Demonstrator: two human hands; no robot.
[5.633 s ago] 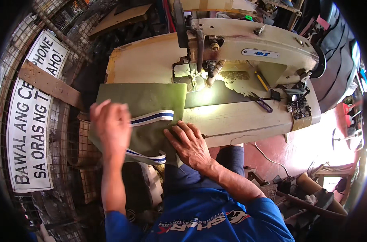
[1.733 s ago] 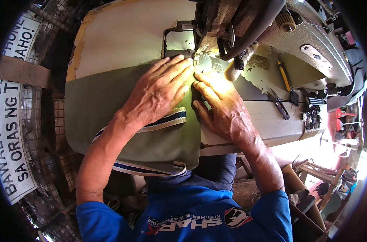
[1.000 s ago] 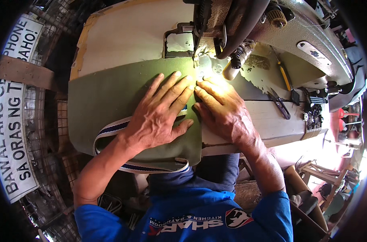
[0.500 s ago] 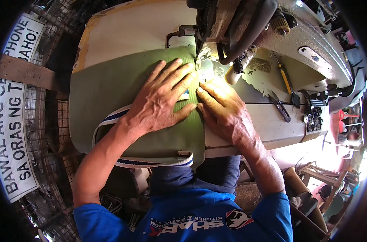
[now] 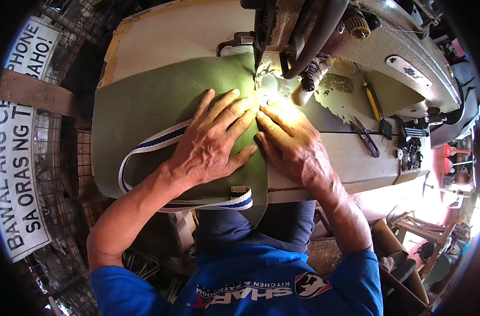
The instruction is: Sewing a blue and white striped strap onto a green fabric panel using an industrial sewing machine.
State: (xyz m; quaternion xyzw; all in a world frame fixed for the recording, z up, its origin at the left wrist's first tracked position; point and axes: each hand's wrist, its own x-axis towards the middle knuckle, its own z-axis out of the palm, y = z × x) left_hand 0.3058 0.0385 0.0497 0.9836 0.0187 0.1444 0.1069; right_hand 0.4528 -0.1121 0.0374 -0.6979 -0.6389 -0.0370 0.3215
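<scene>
Green fabric (image 5: 145,105), flat and wide, lies on the sewing machine's bed, its right edge running up to the lit presser foot (image 5: 260,80). My left hand (image 5: 211,139) rests palm down on it, fingers spread. Beside the edge, my right hand (image 5: 292,137) lies flat with its fingertips at the fabric's border, just nearer than the needle area. A white and blue webbing strap (image 5: 145,149) loops over the fabric, passing under my left hand and forearm; one stitched-looking end shows near the front edge. The needle tip is too small to make out.
The sewing machine's arm (image 5: 403,47) rises at the back right. On its table lie a yellow-handled screwdriver (image 5: 373,100), thread snips (image 5: 366,138) and several bobbin-like metal parts (image 5: 408,155). A wire grid with a white sign (image 5: 26,174) stands at left.
The green fabric and its strap have shifted slightly away from me. My left hand has slid a little nearer, uncovering more of the strap loop. My right hand stays almost in place.
</scene>
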